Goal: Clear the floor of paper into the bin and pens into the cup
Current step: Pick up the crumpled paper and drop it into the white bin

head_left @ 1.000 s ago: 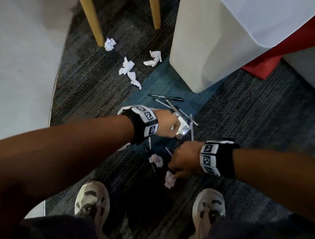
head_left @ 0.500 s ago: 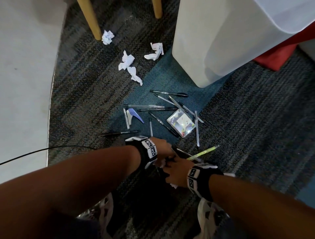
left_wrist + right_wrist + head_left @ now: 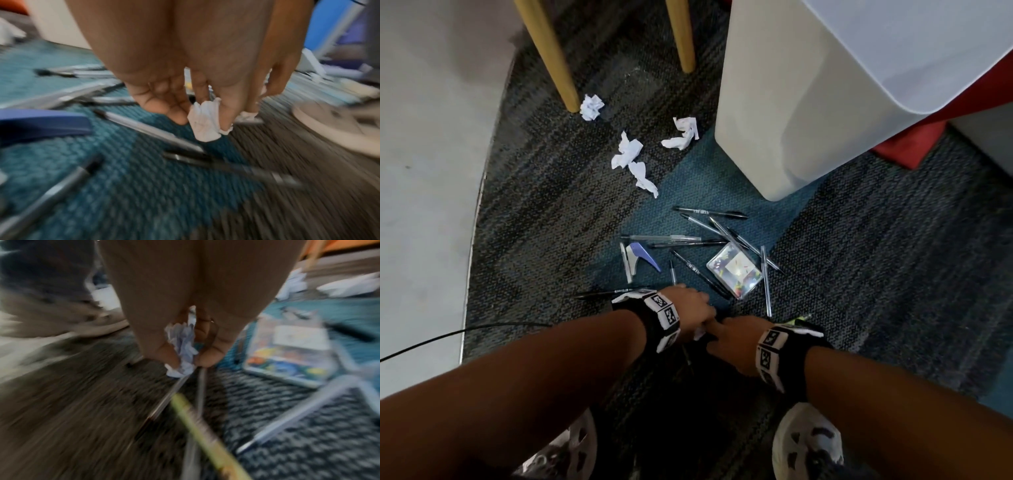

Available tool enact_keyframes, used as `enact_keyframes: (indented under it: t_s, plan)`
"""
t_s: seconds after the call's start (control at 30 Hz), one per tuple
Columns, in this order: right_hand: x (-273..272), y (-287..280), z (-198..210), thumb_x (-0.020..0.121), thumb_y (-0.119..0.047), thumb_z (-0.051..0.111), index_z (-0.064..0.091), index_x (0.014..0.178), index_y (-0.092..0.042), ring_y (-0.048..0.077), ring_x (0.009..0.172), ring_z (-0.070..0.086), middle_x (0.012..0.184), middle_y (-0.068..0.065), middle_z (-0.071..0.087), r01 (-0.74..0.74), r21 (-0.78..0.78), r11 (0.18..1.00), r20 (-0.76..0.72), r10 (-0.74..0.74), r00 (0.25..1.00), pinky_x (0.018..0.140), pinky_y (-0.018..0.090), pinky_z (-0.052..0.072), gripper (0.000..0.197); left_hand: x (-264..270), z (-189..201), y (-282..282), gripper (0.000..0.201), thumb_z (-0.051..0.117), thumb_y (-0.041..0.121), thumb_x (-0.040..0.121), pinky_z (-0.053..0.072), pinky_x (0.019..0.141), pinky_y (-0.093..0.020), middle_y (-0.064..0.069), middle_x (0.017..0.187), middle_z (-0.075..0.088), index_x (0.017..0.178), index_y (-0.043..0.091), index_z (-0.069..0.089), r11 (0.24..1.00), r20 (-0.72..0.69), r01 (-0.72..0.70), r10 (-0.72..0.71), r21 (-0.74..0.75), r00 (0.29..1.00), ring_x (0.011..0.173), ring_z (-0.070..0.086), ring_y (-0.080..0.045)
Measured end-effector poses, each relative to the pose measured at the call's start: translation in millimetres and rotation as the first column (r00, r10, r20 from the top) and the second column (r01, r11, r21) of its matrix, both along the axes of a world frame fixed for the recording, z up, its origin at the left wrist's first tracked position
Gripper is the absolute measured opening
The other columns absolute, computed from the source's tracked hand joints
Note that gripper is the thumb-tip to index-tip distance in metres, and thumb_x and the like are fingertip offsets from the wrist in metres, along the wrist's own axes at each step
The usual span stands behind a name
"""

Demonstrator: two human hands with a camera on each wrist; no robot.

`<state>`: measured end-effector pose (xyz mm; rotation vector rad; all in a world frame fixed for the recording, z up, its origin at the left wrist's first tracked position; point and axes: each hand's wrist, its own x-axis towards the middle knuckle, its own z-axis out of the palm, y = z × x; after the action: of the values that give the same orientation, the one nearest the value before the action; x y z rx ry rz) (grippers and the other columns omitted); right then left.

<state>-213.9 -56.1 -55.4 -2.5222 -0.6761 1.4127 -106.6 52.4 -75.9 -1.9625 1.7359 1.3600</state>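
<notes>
My left hand (image 3: 702, 329) and right hand (image 3: 719, 337) meet low over the carpet, just ahead of my shoes. In the left wrist view the left hand (image 3: 202, 121) pinches a crumpled white paper ball (image 3: 205, 129) between thumb and fingers. In the right wrist view the right hand (image 3: 188, 360) pinches another crumpled paper ball (image 3: 182, 340). Several pens (image 3: 709, 212) lie scattered on the blue carpet patch beyond the hands. More paper balls lie farther off: one (image 3: 591, 107) by a chair leg, one (image 3: 683, 133) near the bin, one (image 3: 635, 161) between them. The tall white bin (image 3: 808, 102) stands at the upper right.
A blue stapler (image 3: 642, 260) and a clear plastic box (image 3: 734, 270) lie among the pens. A yellow-green pen (image 3: 799, 320) lies by my right wrist. Two wooden chair legs (image 3: 551, 58) stand at the top. A black cable (image 3: 448, 337) runs in from the left. My shoes (image 3: 808, 442) are below.
Both hands pulled back toward my feet, the left one away from the clear box. The two paper balls that lay on the carpet near my shoes are now pinched in my hands.
</notes>
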Motion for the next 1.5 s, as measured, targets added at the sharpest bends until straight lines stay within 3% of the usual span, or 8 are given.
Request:
enact_keyframes:
  t_s: [0.2,0.4,0.73,0.9,1.07,1.27,1.37,1.5]
  plan:
    - [37,-25,11,0.086,-0.014,0.056,0.054,0.121,-0.009,0.04,0.106,0.056,0.128,0.018,0.041,0.168,0.007,0.986,0.078,-0.168,0.983,0.087,0.045,0.052,0.036,41,22,-17,0.029,0.058,0.024,0.088,0.04,0.078,-0.029,-0.011,0.116,0.053,0.114,0.012,0.059,0.925,-0.004,-0.374,0.375,-0.073,0.927,0.107,0.057,-0.03]
    - [103,-60,98,0.087,-0.023,0.06,0.046,0.126,-0.018,0.03,0.098,0.056,0.125,0.008,0.044,0.233,0.083,0.969,0.351,-0.247,0.903,0.077,0.036,0.044,0.043,120,63,-43,0.031,0.07,0.022,0.083,0.036,0.083,-0.022,-0.007,0.11,0.048,0.113,0.022,0.063,0.647,-0.039,-0.698,0.724,-0.307,0.689,0.106,0.054,-0.025]
    - [157,-116,257,0.076,-0.013,0.064,0.06,0.109,-0.017,0.014,0.084,0.048,0.104,0.001,0.054,0.476,0.584,0.657,0.714,-0.695,0.083,0.072,0.021,0.032,0.033,217,171,-72,0.026,0.071,0.023,0.08,0.04,0.078,-0.02,-0.006,0.107,0.058,0.106,0.024,0.069,0.077,-0.252,-0.727,0.909,-0.682,0.332,0.095,0.06,-0.021]
    - [155,-164,248,0.073,-0.016,0.067,0.06,0.107,-0.023,0.027,0.087,0.054,0.099,0.002,0.049,0.732,0.467,0.497,0.749,-0.661,-0.029,0.078,0.035,0.044,0.035,220,225,-92,0.029,0.068,0.022,0.079,0.05,0.086,-0.021,-0.002,0.111,0.062,0.108,0.027,0.069,-0.083,-0.42,-0.663,0.83,-0.744,0.367,0.091,0.063,-0.01]
    - [147,-179,238,0.074,-0.035,0.07,0.054,0.125,-0.034,0.032,0.105,0.059,0.118,0.005,0.061,0.881,0.235,0.411,0.753,-0.65,0.103,0.086,0.045,0.051,0.054,201,257,-117,0.038,0.066,0.018,0.078,0.034,0.072,0.005,0.005,0.104,0.051,0.115,0.028,0.066,-0.053,-0.418,-0.589,0.756,-0.806,0.504,0.078,0.049,0.009]
    - [146,-181,242,0.078,-0.035,0.062,0.055,0.12,-0.031,0.029,0.093,0.061,0.111,0.002,0.056,0.818,0.39,0.422,0.779,-0.625,-0.049,0.08,0.045,0.052,0.043,189,267,-143,0.047,0.068,0.022,0.076,0.039,0.08,-0.004,0.011,0.102,0.054,0.121,0.032,0.061,0.09,-0.337,-0.552,0.708,-0.829,0.62,0.084,0.051,0.001]
    - [149,-177,252,0.078,-0.029,0.061,0.057,0.114,-0.027,0.027,0.091,0.059,0.108,0.002,0.056,0.726,0.517,0.454,0.761,-0.631,-0.147,0.082,0.041,0.049,0.036,190,269,-143,0.059,0.07,0.043,0.071,0.044,0.101,-0.035,0.019,0.108,0.063,0.127,0.043,0.054,0.239,-0.288,-0.556,0.658,-0.796,0.696,0.105,0.058,-0.003]
    - [158,-152,268,0.081,-0.022,0.058,0.062,0.103,-0.023,0.015,0.084,0.055,0.099,-0.003,0.057,0.542,0.633,0.553,0.735,-0.649,-0.196,0.078,0.028,0.043,0.022,210,262,-122,0.036,0.067,0.038,0.08,0.045,0.095,-0.021,0.018,0.095,0.068,0.116,0.038,0.063,0.101,-0.375,-0.58,0.671,-0.809,0.64,0.098,0.06,0.004]
